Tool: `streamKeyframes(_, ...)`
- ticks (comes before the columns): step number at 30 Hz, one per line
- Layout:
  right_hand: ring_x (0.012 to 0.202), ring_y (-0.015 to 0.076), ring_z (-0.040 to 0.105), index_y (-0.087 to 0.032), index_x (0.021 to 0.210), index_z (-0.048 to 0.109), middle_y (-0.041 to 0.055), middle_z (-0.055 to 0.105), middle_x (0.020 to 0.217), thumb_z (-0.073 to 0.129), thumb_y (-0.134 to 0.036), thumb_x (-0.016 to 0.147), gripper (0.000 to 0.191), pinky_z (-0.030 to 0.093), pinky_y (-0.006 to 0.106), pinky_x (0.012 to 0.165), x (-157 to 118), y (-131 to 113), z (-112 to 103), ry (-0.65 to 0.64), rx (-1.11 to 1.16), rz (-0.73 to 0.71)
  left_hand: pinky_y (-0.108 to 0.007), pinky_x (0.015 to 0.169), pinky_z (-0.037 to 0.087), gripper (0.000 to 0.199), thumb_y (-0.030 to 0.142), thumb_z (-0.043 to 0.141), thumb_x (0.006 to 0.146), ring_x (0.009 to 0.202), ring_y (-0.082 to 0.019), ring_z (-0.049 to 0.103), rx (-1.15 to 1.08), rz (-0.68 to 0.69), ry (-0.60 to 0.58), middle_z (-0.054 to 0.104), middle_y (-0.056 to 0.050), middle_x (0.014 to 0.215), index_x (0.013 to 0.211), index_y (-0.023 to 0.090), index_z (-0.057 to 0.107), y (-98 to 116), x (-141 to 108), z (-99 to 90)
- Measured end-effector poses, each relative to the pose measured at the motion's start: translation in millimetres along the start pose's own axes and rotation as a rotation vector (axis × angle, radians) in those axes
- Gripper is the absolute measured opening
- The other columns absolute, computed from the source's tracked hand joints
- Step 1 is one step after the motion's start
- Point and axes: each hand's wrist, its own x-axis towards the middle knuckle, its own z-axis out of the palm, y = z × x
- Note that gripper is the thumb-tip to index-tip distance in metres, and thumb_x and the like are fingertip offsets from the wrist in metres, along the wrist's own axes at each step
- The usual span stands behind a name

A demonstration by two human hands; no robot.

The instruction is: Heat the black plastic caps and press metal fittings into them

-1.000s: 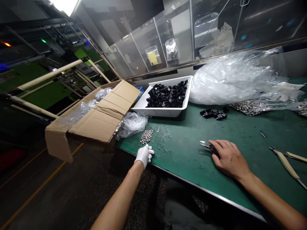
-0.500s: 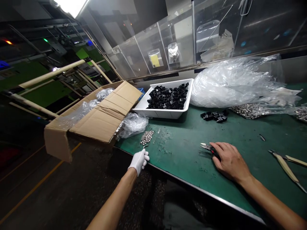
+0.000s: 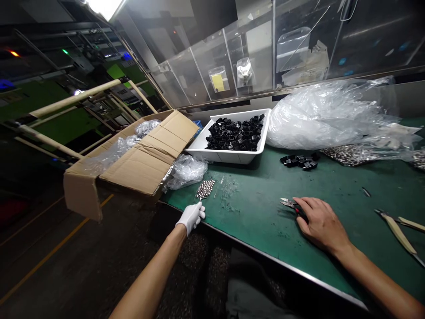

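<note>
My left hand (image 3: 191,217), in a white glove, is at the table's front edge with its fingers pinched together. A small thin metal piece (image 3: 200,200) sticks out from the fingertips; its kind is too small to make out. Just beyond it lies a flat patch of small shiny metal parts (image 3: 205,189) in rows. Bare and palm down on the green table, my right hand (image 3: 320,223) wraps round a pair of side cutters (image 3: 290,203). Their jaws point left, and the fingers cover most of the dark handles.
A white tray (image 3: 222,156) of black plastic parts stands at the back, beside an open cardboard box (image 3: 136,166). Several loose black parts (image 3: 300,161) and a big clear plastic bag (image 3: 305,119) lie right of it. Pliers with cream handles (image 3: 396,232) rest at the right.
My left hand has shifted slightly toward the patch of metal parts, the thin piece still at its fingertips. The right hand keeps its hold on the side cutters. The view has shifted slightly.
</note>
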Motion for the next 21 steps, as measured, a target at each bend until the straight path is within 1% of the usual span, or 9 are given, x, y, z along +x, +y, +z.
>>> streamKeyframes(3, 0.116, 0.0291, 0.057, -0.016, 0.136, 0.058, 0.0110, 0.063, 0.126, 0.056, -0.023, 0.090, 0.046, 0.044, 0.047, 0.104, 0, 0, 0, -0.001, 0.004, -0.001, -0.028, 0.065, 0.056, 0.034, 0.045, 0.058, 0.099, 0.073, -0.012, 0.063, 0.015, 0.006, -0.007, 0.066, -0.004, 0.095, 0.112, 0.014, 0.063, -2, -2, -2.6)
streamKeyframes(8, 0.116, 0.0292, 0.057, -0.016, 0.135, 0.058, 0.0115, 0.063, 0.125, 0.057, -0.023, 0.090, 0.046, 0.044, 0.047, 0.104, 1, 0, -1, 0.002, 0.005, -0.007, -0.022, 0.053, 0.049, 0.036, 0.048, 0.055, 0.100, 0.058, -0.008, 0.054, 0.034, 0.010, 0.001, 0.062, 0.000, 0.081, 0.104, 0.014, 0.063, -6, -4, -8.8)
streamKeyframes(10, 0.116, 0.0298, 0.057, -0.015, 0.136, 0.058, 0.0120, 0.063, 0.125, 0.057, -0.023, 0.090, 0.046, 0.044, 0.047, 0.104, 0, 0, -1, 0.006, 0.004, -0.008, -0.022, 0.053, 0.049, 0.035, 0.048, 0.055, 0.100, 0.059, -0.008, 0.055, 0.038, 0.006, 0.013, 0.062, 0.000, 0.081, 0.105, 0.014, 0.063, -7, -2, -10.9)
streamKeyframes(17, 0.117, 0.0301, 0.057, -0.016, 0.136, 0.058, 0.0121, 0.063, 0.126, 0.056, -0.024, 0.090, 0.047, 0.043, 0.047, 0.105, 1, -1, -1, -0.005, 0.006, 0.002, -0.027, 0.063, 0.056, 0.034, 0.045, 0.058, 0.099, 0.072, -0.012, 0.062, 0.060, -0.002, 0.030, 0.066, -0.004, 0.095, 0.112, 0.014, 0.063, -4, 8, -14.9)
streamKeyframes(21, 0.117, 0.0301, 0.057, -0.015, 0.136, 0.058, 0.0122, 0.063, 0.126, 0.056, -0.024, 0.090, 0.047, 0.043, 0.047, 0.105, 1, -1, -1, -0.006, 0.014, 0.004, -0.027, 0.062, 0.055, 0.034, 0.045, 0.057, 0.099, 0.070, -0.011, 0.062, 0.082, -0.010, 0.033, 0.066, -0.003, 0.092, 0.111, 0.014, 0.063, -5, 9, -20.6)
